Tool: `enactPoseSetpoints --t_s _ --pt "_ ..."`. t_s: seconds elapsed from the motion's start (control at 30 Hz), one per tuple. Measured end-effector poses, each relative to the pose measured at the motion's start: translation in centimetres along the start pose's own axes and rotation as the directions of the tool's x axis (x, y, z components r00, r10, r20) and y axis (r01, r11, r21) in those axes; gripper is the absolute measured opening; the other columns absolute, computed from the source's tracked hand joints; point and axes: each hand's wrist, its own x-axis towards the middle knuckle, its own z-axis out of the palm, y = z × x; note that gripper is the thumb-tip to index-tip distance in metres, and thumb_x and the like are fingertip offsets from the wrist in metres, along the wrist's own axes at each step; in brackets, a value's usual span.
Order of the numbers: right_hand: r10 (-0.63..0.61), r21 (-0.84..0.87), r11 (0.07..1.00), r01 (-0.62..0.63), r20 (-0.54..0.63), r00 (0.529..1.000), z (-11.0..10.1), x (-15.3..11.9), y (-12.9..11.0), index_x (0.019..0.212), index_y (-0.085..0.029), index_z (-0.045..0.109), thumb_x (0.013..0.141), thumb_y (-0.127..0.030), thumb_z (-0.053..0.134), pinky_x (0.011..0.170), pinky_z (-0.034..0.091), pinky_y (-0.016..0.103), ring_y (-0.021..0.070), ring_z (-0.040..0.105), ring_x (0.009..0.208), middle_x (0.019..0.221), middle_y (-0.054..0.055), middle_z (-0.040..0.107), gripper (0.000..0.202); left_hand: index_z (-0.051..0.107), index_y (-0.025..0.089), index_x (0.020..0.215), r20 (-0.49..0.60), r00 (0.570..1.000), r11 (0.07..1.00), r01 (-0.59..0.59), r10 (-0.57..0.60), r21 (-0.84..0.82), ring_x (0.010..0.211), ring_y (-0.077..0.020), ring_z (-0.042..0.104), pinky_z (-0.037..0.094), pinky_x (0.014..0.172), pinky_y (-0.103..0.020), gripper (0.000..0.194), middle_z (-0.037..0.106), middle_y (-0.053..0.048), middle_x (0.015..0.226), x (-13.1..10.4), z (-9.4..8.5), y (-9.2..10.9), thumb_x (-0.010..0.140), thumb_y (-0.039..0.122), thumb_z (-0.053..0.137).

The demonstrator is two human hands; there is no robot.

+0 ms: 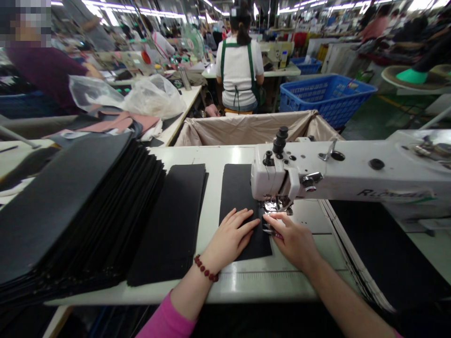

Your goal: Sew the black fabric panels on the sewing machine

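A black panel [234, 188] lies on the sewing table, its right edge at the needle area of a white sewing machine [338, 164]. My left hand [234, 234] rests flat on this panel with fingers spread, a beaded bracelet at the wrist. Close to the presser foot [273, 206], my right hand [292, 237] has its fingers bent round small metal scissors [269, 230], whose blades point left over the panel's right edge. The scissors' handles are mostly hidden in the palm.
Left of the panel are a low pile of black pieces [172, 211] and a tall stack [70, 197]. More black pieces [380, 239] lie right. Behind the table are a cloth-lined bin [218, 131], a blue basket [324, 96] and a seated person.
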Motion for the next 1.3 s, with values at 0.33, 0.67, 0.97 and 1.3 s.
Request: enactPoseSetpoints --t_s 0.33,0.67,0.97,1.3 --pt "0.003 0.012 1.0 -0.003 -0.009 1.0 0.2 0.0 0.0 0.136 -0.032 0.048 0.086 -0.017 0.051 0.081 0.051 0.031 0.0194 0.064 0.098 0.131 0.003 0.056 0.052 0.051 0.029 0.132 -0.007 1.0 1.0 0.014 -0.014 0.007 0.133 -0.0211 0.04 0.028 0.115 -0.048 0.036 0.046 -0.004 0.142 0.1 0.0 0.2 0.097 0.022 0.045" --pt "0.002 0.014 1.0 -0.002 -0.012 1.0 0.1 0.0 -0.1 0.137 -0.032 0.046 0.085 -0.015 0.051 0.083 0.051 0.032 0.0194 0.063 0.099 0.132 0.002 0.054 0.055 0.047 0.027 0.135 0.012 0.999 0.998 0.035 -0.036 0.056 0.133 -0.0229 0.04 0.029 0.114 -0.048 0.039 0.047 -0.004 0.143 0.0 0.1 0.6 0.096 0.028 0.047" --pt "0.0 0.032 0.999 0.0 -0.006 1.0 0.4 -0.1 0.2 0.136 -0.032 0.047 0.084 -0.014 0.051 0.084 0.051 0.033 0.0197 0.063 0.1 0.132 0.003 0.054 0.055 0.034 0.026 0.144 0.066 0.997 0.994 0.039 -0.046 0.101 0.139 -0.0249 0.032 0.029 0.114 -0.046 0.053 0.036 -0.006 0.15 1.2 0.0 -0.4 0.096 0.044 0.046" --pt "0.001 0.034 0.999 0.0 -0.014 1.0 0.4 0.0 0.1 0.134 -0.032 0.049 0.084 -0.015 0.052 0.085 0.051 0.032 0.0191 0.063 0.1 0.13 0.003 0.056 0.053 0.028 0.028 0.147 0.03 0.997 0.995 0.067 -0.069 0.068 0.142 -0.0234 0.025 0.025 0.115 -0.046 0.055 0.03 -0.005 0.153 1.7 0.7 -1.0 0.097 0.044 0.043"
